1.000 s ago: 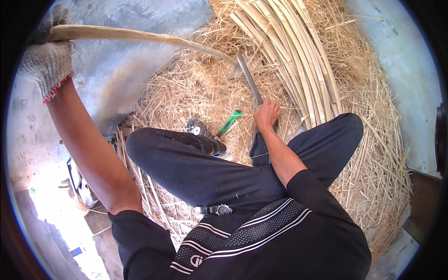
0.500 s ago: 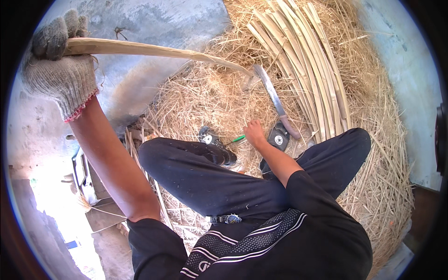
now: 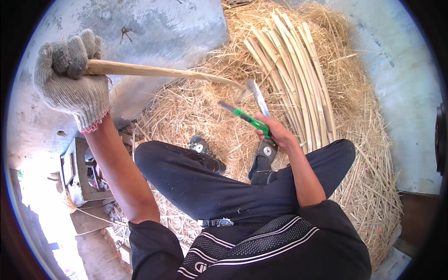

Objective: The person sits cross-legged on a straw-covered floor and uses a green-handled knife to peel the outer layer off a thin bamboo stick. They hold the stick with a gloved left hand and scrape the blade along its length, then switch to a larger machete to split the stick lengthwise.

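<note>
Head view: gloved left hand (image 3: 70, 77) at ten o'clock grips the cane (image 3: 158, 72); right hand (image 3: 275, 130) grasps the green knife (image 3: 245, 117). Better to cut away from the legs (image 3: 210, 182).

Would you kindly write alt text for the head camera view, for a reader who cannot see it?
Seen from above, a seated person's gloved left hand grips one end of a long pale cane strip, while the bare right hand holds a curved blade and a green utility knife near its far end. A bundle of peeled canes lies on a straw heap beyond the crossed legs.
</note>
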Demonstrator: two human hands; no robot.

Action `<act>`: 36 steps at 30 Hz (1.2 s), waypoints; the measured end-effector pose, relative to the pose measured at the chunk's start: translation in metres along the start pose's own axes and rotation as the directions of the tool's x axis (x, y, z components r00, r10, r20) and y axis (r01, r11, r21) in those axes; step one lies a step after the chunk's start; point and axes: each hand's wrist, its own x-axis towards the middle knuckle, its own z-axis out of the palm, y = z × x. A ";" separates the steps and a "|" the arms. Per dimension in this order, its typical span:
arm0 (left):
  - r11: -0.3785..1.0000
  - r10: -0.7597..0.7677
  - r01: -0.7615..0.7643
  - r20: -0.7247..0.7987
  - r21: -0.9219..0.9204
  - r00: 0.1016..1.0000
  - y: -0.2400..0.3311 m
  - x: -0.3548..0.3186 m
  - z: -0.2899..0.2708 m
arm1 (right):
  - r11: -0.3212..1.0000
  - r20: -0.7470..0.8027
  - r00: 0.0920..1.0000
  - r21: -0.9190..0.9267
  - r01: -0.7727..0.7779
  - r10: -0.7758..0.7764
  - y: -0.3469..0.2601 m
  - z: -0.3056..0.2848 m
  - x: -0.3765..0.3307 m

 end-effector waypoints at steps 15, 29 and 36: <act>0.989 0.133 -0.136 0.055 0.062 0.990 0.044 -0.077 -0.002 | 0.885 -0.140 0.889 -0.247 0.395 -0.436 -0.051 0.076 -0.141; 0.961 0.122 0.039 0.548 -0.273 0.828 0.054 -0.114 -0.020 | 0.426 0.019 0.637 -0.728 0.537 -0.771 -0.045 0.187 -0.149; 0.986 0.158 -0.164 0.130 0.041 0.979 0.063 -0.122 0.008 | 0.509 0.068 0.657 -0.576 0.640 -0.751 -0.059 0.215 -0.180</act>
